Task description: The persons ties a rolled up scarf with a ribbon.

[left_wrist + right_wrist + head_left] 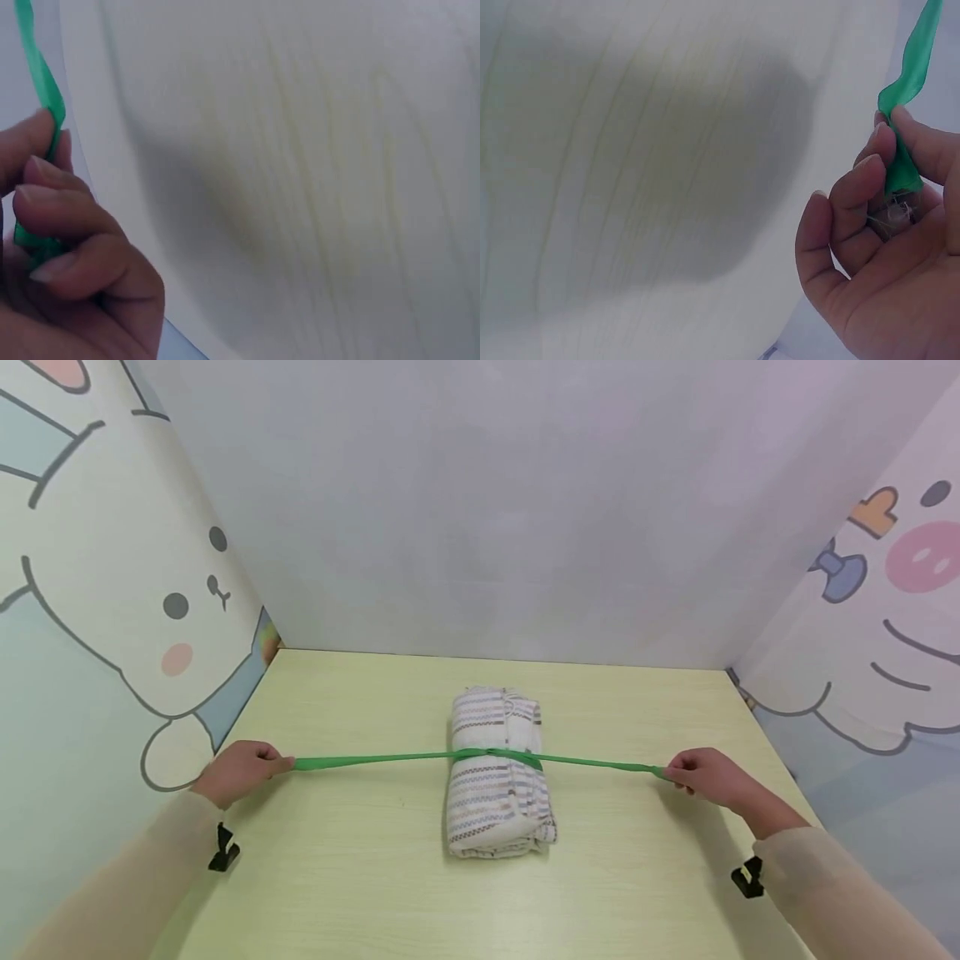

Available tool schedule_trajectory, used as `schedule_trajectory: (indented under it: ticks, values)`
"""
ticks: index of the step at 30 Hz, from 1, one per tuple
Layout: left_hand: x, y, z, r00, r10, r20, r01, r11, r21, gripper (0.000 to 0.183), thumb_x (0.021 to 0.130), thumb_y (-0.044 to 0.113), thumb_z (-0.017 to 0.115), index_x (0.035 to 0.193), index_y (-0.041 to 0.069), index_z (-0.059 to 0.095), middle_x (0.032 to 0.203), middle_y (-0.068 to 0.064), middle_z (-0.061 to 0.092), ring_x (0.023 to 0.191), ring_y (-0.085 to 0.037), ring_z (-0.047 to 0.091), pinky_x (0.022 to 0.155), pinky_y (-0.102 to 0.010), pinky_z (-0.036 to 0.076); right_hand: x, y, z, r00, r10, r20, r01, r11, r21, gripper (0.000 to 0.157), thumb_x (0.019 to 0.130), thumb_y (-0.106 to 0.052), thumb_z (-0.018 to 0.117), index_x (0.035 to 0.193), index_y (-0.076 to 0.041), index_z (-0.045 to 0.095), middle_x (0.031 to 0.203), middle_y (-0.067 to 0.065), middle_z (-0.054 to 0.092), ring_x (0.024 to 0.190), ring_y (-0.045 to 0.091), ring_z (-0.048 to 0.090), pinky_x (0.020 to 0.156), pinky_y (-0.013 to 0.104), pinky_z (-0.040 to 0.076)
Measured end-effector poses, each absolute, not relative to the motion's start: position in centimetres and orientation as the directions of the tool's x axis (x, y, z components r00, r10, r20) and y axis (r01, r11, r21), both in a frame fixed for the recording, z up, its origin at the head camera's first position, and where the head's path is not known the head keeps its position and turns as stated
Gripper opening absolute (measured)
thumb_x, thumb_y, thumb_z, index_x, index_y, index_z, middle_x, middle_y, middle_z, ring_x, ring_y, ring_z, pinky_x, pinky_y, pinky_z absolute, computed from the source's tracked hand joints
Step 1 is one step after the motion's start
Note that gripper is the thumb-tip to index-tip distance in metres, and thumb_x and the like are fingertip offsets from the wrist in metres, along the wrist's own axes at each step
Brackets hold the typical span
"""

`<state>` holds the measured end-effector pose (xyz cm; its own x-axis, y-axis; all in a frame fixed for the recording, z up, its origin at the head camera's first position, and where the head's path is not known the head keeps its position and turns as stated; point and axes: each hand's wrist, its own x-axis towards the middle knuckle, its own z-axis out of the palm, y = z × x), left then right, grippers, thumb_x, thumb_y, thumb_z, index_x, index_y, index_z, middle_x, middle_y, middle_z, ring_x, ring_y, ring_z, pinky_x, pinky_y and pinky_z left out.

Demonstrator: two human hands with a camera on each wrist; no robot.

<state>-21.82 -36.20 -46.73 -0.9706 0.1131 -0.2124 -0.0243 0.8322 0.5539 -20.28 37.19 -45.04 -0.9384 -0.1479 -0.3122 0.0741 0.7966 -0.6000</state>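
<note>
A folded, striped cloth bundle [491, 806] lies on the table with a green ribbon [390, 758] wrapped round its middle and crossed on top. My left hand [243, 770] pinches one end of the ribbon, far out to the left. Out to the right, my right hand [705, 777] pinches the other end between thumb and fingers. Both lengths stretch nearly straight from the bundle to the hands. In the right wrist view the frayed tip of the ribbon [906, 169] pokes out below the pinching fingers. The left wrist view shows the ribbon [46, 94] running up from the fingertips.
The pale wooden table [337, 877] spreads around the bundle. A plain grey wall [495, 527] stands behind it, and cartoon-printed panels [112, 568] rise at both sides. Each sleeve has a small black clip [224, 852] near the wrist.
</note>
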Motion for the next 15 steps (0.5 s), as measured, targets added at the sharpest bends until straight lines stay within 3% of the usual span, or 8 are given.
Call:
schedule_trajectory:
  ticks: [9,15]
  values:
    - [-22.4,-34.8,-47.8,-0.961,0.112,-0.251,-0.015,0.89,0.455,0.027,0.099,0.029,0.066,0.08,0.009,0.067,0.083,-0.003,0.061,0.074,-0.021,0.052,0.066,-0.035,0.042,-20.5,35.3,-46.6,-0.943,-0.121,-0.309,0.023,0.906,-0.424,0.016,0.098,-0.02,0.07,0.088,-0.008,0.072,0.082,0.001,0.062,0.074,0.018,0.052,0.066,0.034,0.043]
    - [-22.6,-34.1,-48.0,-0.959,0.077,-0.272,-0.041,0.914,0.403,0.031,0.092,0.037,0.071,0.082,0.009,0.065,0.081,-0.003,0.061,0.07,-0.021,0.053,0.061,-0.035,0.042,-20.4,34.7,-46.9,-0.955,-0.085,-0.285,0.028,0.929,-0.37,0.025,0.094,-0.025,0.077,0.079,-0.011,0.063,0.075,0.001,0.055,0.069,0.019,0.049,0.062,0.034,0.039]
